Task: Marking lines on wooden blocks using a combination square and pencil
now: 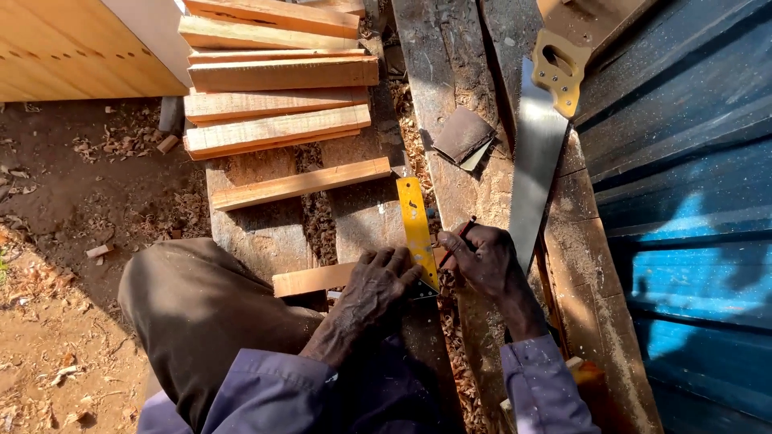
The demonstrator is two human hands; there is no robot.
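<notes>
Left hand [378,277] pressing yellow square [416,225] flat onto wood strip [314,279] at bench [265,233] edge; right hand [486,259] gripping pencil [457,239] beside the blade. Handsaw [537,161], sandpaper [464,135] and stacked strips [277,96] on rough planks. Dirt floor [56,241] littered with shavings.

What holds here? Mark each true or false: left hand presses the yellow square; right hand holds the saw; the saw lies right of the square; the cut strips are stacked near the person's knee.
1. The left hand presses the yellow square onto a wood strip. True.
2. The right hand holds the saw. False: it holds a pencil.
3. The saw lies right of the square. True.
4. The cut strips are stacked by the knee. False: they lie at the bench's far end.
</notes>
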